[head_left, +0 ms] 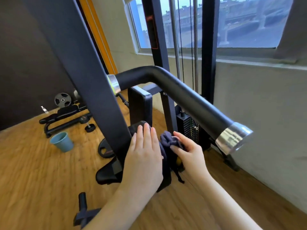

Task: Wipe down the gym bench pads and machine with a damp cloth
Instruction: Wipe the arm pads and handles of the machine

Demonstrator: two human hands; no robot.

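Left hand: the left hand (143, 155) is lying flat with straight fingers on the machine's seat pad (138, 126), probably steadying it while the other hand works; its grip is wide and holding nothing.
Right hand: the right hand (187, 151) is pinching the bunched dark cloth (167, 141) between thumb and fingers, so its grip is narrow and holding the cloth.
Cloth: it is sitting just right of the left hand, near the centre of the view, pressing against the seat's right edge, apparently so that side can be wiped.
Back pad: the upright back pad (140, 107) is standing just beyond the seat, judged not yet reached.
In the way: the padded handle bar (186, 100) is crossing above the hands, and the slanted frame post (86, 77) is hemming in the left side.
Around: a blue cup (62, 141) is standing on the wooden floor (33, 180) to the left, a flat bench (66, 116) is lying farther off, and the weight stack (187, 127) is standing behind the seat.
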